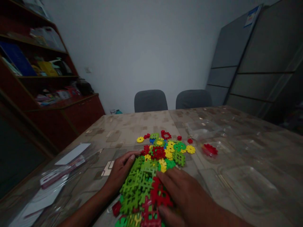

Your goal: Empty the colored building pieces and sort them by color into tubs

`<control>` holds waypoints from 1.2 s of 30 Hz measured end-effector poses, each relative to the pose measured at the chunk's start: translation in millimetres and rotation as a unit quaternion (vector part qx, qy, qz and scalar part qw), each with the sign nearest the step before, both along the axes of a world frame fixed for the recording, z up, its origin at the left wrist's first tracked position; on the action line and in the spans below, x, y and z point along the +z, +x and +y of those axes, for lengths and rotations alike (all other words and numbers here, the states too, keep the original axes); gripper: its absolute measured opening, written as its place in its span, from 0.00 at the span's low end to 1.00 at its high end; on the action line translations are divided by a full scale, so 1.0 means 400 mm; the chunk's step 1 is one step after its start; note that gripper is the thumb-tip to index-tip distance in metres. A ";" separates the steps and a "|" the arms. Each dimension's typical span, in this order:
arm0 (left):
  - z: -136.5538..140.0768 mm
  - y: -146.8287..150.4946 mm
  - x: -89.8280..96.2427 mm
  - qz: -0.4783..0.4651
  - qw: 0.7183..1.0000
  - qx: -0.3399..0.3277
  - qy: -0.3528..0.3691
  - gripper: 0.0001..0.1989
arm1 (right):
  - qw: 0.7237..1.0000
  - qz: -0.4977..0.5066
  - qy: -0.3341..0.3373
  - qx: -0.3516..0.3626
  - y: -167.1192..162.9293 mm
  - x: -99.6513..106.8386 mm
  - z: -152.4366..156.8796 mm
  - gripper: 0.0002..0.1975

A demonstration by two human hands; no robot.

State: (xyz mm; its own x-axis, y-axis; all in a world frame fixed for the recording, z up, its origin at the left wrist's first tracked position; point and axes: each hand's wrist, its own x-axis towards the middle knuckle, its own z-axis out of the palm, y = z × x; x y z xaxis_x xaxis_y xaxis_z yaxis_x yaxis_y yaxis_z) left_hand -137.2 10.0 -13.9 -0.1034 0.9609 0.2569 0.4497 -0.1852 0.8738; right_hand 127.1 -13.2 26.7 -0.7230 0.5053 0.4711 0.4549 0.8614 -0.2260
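Note:
A long heap of plastic interlocking building pieces lies between my two hands. My left hand rests along the heap's left side, fingers stretched forward, fingertips at the red pieces. Many light green lattice pieces fill the middle of the heap. On the near right, my right hand lies over the edge, its fingers and thumb apart against a red lattice piece; part of that piece is hidden. Closer to me is a darker red lattice piece. Yellow flower-shaped discs and green discs lie at the far end.
On the right stand clear plastic trays, one small container holding a red ring piece. Clear packaging with white cards lies left on the patterned table. Two grey chairs stand behind, with a shelf unit at left.

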 end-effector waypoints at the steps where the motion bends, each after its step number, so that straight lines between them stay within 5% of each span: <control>1: 0.001 0.000 0.000 0.001 1.000 0.001 0.002 0.16 | 0.999 0.013 0.047 0.014 -0.014 -0.017 -0.011 0.24; 6: 0.001 0.003 0.001 0.006 1.000 0.006 0.009 0.16 | 0.982 0.026 0.185 0.007 -0.065 -0.093 -0.037 0.29; 12: -0.001 0.008 0.002 0.008 1.000 0.008 0.018 0.15 | 0.992 -0.015 0.127 0.019 -0.052 -0.101 -0.036 0.35; 18: 0.000 0.009 -0.001 0.005 1.000 0.005 0.022 0.15 | 0.998 -0.050 0.024 0.032 -0.046 -0.098 -0.036 0.10; 22: -0.003 0.009 -0.002 0.003 1.000 0.004 0.020 0.15 | 0.998 -0.039 -0.020 0.039 -0.038 -0.089 -0.037 0.11; 26: -0.006 0.008 0.003 0.007 1.000 0.003 0.013 0.15 | 0.999 -0.047 -0.008 0.018 -0.040 -0.102 -0.039 0.13; 32: -0.006 0.011 0.011 0.005 1.000 0.006 0.003 0.17 | 0.999 -0.021 0.039 0.005 -0.062 -0.126 -0.035 0.01; 36: -0.006 0.010 0.014 0.004 1.000 0.005 -0.005 0.17 | 0.996 -0.038 0.087 -0.002 -0.074 -0.130 -0.024 0.06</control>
State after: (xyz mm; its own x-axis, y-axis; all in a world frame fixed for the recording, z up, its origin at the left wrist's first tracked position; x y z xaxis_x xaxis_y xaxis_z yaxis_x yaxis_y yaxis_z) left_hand -133.3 7.6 -8.5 -0.1101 0.9627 0.2473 0.4590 -0.1715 0.8717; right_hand 97.5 -22.7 -25.3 -0.7579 0.4237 0.4960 0.4680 0.8829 -0.0391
